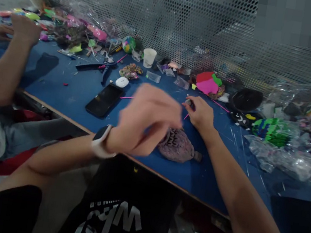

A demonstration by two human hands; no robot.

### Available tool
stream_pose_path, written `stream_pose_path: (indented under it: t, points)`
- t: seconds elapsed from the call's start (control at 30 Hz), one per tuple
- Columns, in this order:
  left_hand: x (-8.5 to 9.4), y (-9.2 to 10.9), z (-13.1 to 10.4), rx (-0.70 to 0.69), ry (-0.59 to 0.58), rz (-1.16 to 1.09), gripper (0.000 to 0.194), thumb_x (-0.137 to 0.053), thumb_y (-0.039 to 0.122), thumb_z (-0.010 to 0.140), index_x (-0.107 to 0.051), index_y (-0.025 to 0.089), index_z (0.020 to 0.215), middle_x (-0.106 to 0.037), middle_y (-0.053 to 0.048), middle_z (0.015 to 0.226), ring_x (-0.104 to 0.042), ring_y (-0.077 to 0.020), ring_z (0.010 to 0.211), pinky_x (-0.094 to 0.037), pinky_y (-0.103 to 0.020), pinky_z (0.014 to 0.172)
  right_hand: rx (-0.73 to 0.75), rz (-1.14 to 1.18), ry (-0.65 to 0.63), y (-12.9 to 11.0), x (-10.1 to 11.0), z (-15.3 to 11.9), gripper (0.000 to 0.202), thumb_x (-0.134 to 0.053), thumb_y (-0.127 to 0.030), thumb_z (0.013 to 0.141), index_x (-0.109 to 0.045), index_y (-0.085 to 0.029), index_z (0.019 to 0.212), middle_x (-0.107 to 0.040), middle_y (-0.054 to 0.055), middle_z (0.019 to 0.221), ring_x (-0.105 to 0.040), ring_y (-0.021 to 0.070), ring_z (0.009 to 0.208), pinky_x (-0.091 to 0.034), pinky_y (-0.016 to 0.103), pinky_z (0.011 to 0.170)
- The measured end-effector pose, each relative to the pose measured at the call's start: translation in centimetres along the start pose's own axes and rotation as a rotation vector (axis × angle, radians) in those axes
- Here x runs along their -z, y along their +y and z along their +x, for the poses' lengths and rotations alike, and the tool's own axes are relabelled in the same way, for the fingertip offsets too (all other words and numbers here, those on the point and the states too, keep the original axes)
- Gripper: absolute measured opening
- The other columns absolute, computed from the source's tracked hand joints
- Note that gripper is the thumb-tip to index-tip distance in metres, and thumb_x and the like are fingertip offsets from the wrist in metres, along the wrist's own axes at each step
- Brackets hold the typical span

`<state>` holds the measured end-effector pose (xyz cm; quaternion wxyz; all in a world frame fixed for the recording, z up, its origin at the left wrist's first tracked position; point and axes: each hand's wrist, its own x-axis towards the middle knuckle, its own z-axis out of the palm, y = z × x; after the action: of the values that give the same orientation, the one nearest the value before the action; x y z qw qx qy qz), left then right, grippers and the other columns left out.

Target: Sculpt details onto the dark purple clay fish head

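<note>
My left hand (149,117), a watch (103,142) on its wrist, is raised over the near part of the table. It is blurred, with fingers curled in toward the thumb; anything in them is hidden. Farther right, my right hand (202,114) is closed near the tabletop, a small greyish piece (189,103) between thumb and fingers. A pink stick (186,116) shows just below those fingers. Between my arms lies a lumpy purple-brown clay shape (178,147) with dark wavy lines, partly behind my left hand. A dark stub (197,156) sticks out at its right end.
A black phone (104,100), a white rounded case (122,82), dark-handled pliers (104,68) and a paper cup (149,58) lie across the blue table (67,99). Coloured clay (207,83), a green ball (273,131) and plastic wrap (278,156) sit right. Another person's arm (7,67) reaches in left.
</note>
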<state>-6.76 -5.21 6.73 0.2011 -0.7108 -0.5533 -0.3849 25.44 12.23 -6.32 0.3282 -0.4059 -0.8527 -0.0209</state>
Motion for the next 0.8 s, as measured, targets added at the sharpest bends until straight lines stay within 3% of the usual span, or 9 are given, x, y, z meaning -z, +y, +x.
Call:
stream_pose_path:
  t: [0.03, 0.1, 0.2, 0.3, 0.47, 0.63, 0.8]
  points:
    - [-2.0, 2.8, -0.5, -0.109, -0.064, -0.047, 0.047, -0.052, 0.033, 0.120, -0.076, 0.026, 0.080, -0.080, -0.005, 0.090, -0.073, -0.0210, 0.108, -0.064, -0.035, 0.107, -0.004, 0.030, 0.028, 0.0, 0.5, 0.1, 0.033, -0.062, -0.048, 0.113, -0.080, -0.021, 0.119, -0.084, 0.015, 0.111, -0.078, 0.0306, 0.099, -0.058, 0.040, 0.085]
    - [-6.1, 5.8, -0.2, -0.314, -0.172, -0.211, 0.028, -0.054, 0.016, 0.113, -0.082, 0.019, 0.117, -0.082, -0.011, 0.128, -0.072, -0.0252, 0.124, -0.062, -0.041, 0.110, -0.042, 0.121, 0.107, -0.6, 1.6, 0.5, 0.032, -0.064, -0.048, 0.112, -0.080, -0.021, 0.107, -0.083, 0.013, 0.102, -0.076, 0.0286, 0.090, -0.057, 0.040, 0.083]
    - [-11.1, 5.0, 1.9, -0.379, -0.262, -0.298, 0.039, -0.062, 0.015, 0.109, -0.068, 0.015, 0.148, -0.071, -0.020, 0.150, -0.065, -0.0361, 0.140, -0.054, -0.051, 0.115, -0.156, 0.286, 0.187, -2.7, 3.6, 0.9, 0.038, -0.071, -0.056, 0.109, -0.079, -0.023, 0.094, -0.077, 0.005, 0.081, -0.067, 0.0220, 0.069, -0.051, 0.037, 0.070]
    - [-13.7, 2.9, 2.7, -0.451, -0.327, -0.333, 0.051, -0.070, 0.023, 0.108, -0.059, 0.015, 0.157, -0.066, -0.021, 0.155, -0.061, -0.0393, 0.146, -0.049, -0.052, 0.117, -0.230, 0.414, 0.187, -5.5, 4.8, 1.0, 0.049, -0.079, -0.068, 0.102, -0.075, -0.024, 0.081, -0.070, 0.002, 0.069, -0.057, 0.0178, 0.060, -0.044, 0.034, 0.061]
    - [-15.2, 2.0, 0.9, -0.455, -0.326, -0.362, 0.042, -0.066, 0.037, 0.116, -0.061, 0.016, 0.153, -0.071, -0.020, 0.143, -0.066, -0.0361, 0.137, -0.051, -0.047, 0.109, -0.340, 0.675, 0.022, -7.6, 4.4, 0.3, 0.064, -0.082, -0.086, 0.091, -0.079, -0.023, 0.080, -0.069, 0.001, 0.065, -0.058, 0.0169, 0.055, -0.046, 0.033, 0.055]
    - [-15.4, 1.4, -0.1, -0.484, -0.311, -0.325, 0.038, -0.061, 0.040, 0.120, -0.063, 0.017, 0.149, -0.073, -0.019, 0.136, -0.070, -0.0338, 0.127, -0.051, -0.043, 0.101, -0.409, 0.875, -0.115, -7.4, 4.1, -0.6, 0.061, -0.087, -0.086, 0.086, -0.084, -0.025, 0.087, -0.079, 0.004, 0.083, -0.068, 0.0200, 0.068, -0.059, 0.035, 0.066]
    - [-15.7, 0.9, -0.4, -0.497, -0.253, -0.346, 0.029, -0.062, 0.040, 0.120, -0.067, 0.020, 0.140, -0.073, -0.015, 0.129, -0.071, -0.0307, 0.118, -0.051, -0.042, 0.097, -0.366, 0.875, -0.203, -7.6, 4.6, -0.9, 0.058, -0.089, -0.084, 0.087, -0.086, -0.025, 0.089, -0.080, 0.005, 0.090, -0.070, 0.0194, 0.074, -0.062, 0.035, 0.074]
